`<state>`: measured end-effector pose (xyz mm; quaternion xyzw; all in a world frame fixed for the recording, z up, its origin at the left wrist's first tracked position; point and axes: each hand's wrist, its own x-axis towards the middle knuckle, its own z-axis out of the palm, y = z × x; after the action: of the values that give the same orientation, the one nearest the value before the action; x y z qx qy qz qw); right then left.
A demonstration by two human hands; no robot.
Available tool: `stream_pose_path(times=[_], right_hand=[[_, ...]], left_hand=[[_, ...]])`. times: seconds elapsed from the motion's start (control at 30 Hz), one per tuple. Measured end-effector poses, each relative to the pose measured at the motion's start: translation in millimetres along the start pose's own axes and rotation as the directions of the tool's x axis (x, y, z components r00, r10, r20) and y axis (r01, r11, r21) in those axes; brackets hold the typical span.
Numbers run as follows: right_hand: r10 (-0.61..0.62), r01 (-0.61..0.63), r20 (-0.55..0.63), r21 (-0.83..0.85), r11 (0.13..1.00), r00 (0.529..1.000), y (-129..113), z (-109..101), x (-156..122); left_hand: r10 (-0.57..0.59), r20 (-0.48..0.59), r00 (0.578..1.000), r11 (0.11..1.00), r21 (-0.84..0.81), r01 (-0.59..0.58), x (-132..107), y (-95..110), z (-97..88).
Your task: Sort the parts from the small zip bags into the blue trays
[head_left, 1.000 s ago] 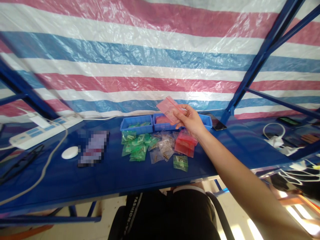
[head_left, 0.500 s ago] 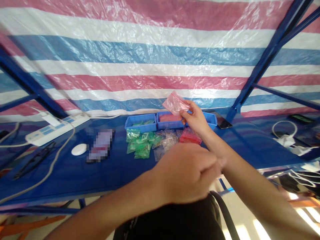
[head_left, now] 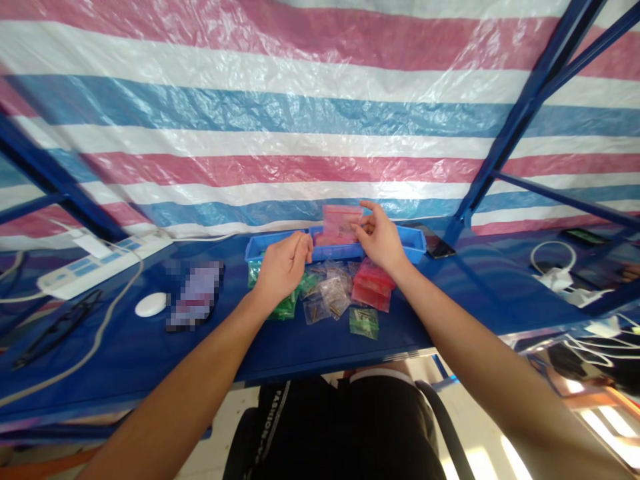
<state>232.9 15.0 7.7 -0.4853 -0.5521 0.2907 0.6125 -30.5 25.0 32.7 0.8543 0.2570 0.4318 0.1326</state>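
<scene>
A translucent pink zip bag (head_left: 340,219) is pinched at its right edge by my right hand (head_left: 384,239), whose index finger is raised off it. It is held above the middle blue bin (head_left: 336,252), where more pink bags lie. My left hand (head_left: 286,263) is closed, fingertips together, just left of the bag and in front of the left blue bin (head_left: 255,248). Anything in its fingers is hidden. Below the hands lie green bags (head_left: 285,308), clear bags with small metal parts (head_left: 334,295), and a pile of red bags (head_left: 373,283).
A single green bag (head_left: 364,323) lies nearer the front edge of the blue table (head_left: 300,350). To the left are a pixelated phone-like object (head_left: 197,293), a white round object (head_left: 151,305), a power strip (head_left: 100,263) and cables. A dark phone (head_left: 435,241) lies beyond the right blue bin (head_left: 415,244).
My left hand has moved forward and left, from near my body to beside the bag. My right hand has lowered the pink bag slightly. The single green bag has come into view.
</scene>
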Motion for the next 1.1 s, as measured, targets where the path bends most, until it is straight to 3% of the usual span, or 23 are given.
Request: stream_pose_path(times=[0.1, 0.3, 0.4, 0.5, 0.6, 0.67, 0.8, 0.9, 1.0, 1.1], right_hand=[[-0.232, 0.216, -0.013, -0.311, 0.925, 0.973, 6, 1, 3], [-0.267, 0.259, 0.052, -0.481, 0.837, 0.962, 5, 5, 12], [-0.243, 0.241, 0.076, -0.582, 0.777, 0.967, 6, 8, 16], [-0.222, 0.254, 0.139, -0.700, 0.668, 0.965, 9, 9, 16], [-0.302, 0.297, 0.149, -0.792, 0.533, 0.942, 8, 8, 12], [-0.374, 0.324, 0.139, -0.806, 0.496, 0.917, 3, 7, 9], [-0.417, 0.416, 0.193, -0.725, 0.549, 0.888, -15, 3, -2], [-0.349, 0.552, 0.430, -0.598, 0.581, 0.833, -28, 3, -14], [-0.298, 0.643, 0.604, -0.501, 0.580, 0.739, -33, 6, -25], [-0.272, 0.664, 0.661, -0.460, 0.590, 0.699, -31, 11, -31]], left_hand=[[0.073, -0.096, 0.993, 0.988, 0.146, -0.058, 2, -3, -0.9], [0.056, -0.204, 0.977, 0.982, 0.190, -0.016, 0, -16, 8.9], [0.044, -0.170, 0.984, 0.982, 0.189, -0.011, -2, -17, 13.7], [0.039, -0.068, 0.997, 0.987, 0.158, -0.028, -3, -13, 15.3], [0.045, 0.007, 0.999, 0.987, 0.151, -0.046, -1, -11, 14.3], [0.042, -0.006, 0.999, 0.984, 0.176, -0.040, 0, -13, 12.6], [-0.068, -0.086, 0.994, 0.981, 0.174, 0.082, -1, -18, 8.3], [-0.142, -0.073, 0.987, 0.983, 0.109, 0.149, -3, -19, 7.1], [-0.085, 0.006, 0.996, 0.995, 0.045, 0.084, -4, -19, 10.1], [0.029, 0.074, 0.997, 0.999, 0.021, -0.030, -4, -20, 15.1]])
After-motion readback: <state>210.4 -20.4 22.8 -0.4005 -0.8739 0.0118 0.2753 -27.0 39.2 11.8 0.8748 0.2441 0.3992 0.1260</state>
